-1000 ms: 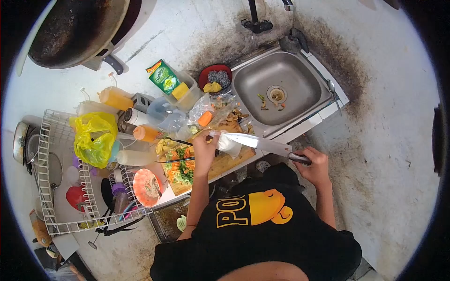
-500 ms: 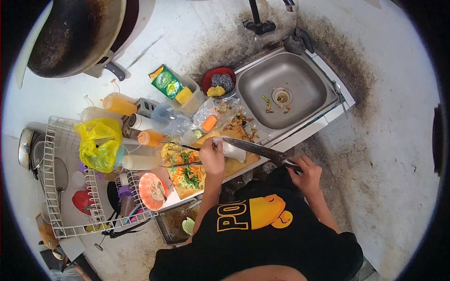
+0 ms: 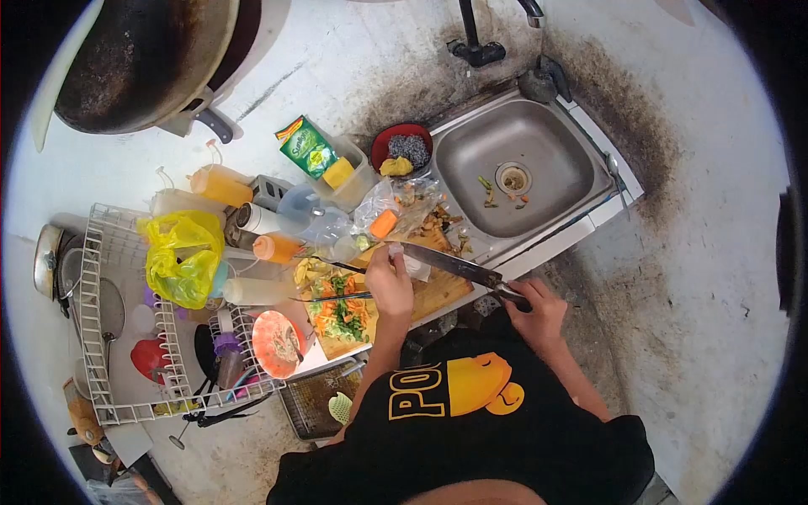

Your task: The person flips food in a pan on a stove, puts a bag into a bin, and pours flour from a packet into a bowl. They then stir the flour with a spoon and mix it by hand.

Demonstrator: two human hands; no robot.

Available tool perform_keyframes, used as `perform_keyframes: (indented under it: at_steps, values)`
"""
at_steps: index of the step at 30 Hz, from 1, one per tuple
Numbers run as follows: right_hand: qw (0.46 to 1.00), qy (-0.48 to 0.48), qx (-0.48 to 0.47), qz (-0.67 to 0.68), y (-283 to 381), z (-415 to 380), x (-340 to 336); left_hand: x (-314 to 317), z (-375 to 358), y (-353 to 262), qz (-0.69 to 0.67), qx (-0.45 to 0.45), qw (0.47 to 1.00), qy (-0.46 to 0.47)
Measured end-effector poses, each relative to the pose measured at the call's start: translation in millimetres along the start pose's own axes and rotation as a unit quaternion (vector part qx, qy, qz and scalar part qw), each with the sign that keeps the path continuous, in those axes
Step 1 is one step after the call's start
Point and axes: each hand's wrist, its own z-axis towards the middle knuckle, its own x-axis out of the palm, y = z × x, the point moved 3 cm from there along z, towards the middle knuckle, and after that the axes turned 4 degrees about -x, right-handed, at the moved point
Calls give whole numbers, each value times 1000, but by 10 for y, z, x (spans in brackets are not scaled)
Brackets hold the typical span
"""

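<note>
A: Status on hands?

B: My right hand is clenched round the handle of the big knife, off the front edge of the counter. Blade runs left over the wooden cutting board, edge-on to camera.

A: Left?

B: My left hand pinches a white cloth or tissue against the blade near its tip, over the board's back edge. Can't tell which it is.

A: What's on the board?

B: Chopped greens and carrot heaped at its left end. Peelings and scraps at the back right corner, just beside the steel sink.

A: Around it?

B: Orange squeeze bottle and clear plastic bag behind the board. White dish rack at the counter's left end, yellow bag in it.
</note>
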Motion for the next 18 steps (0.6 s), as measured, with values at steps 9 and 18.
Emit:
perform_keyframes:
  at_steps: [9,18]
  values:
    - [984,-98,74,129,223,513,186,317,-346,-130,-58,60,993,87]
    - [983,48,157,84,-411,717,139,-62,185,121,-98,6,995,-6]
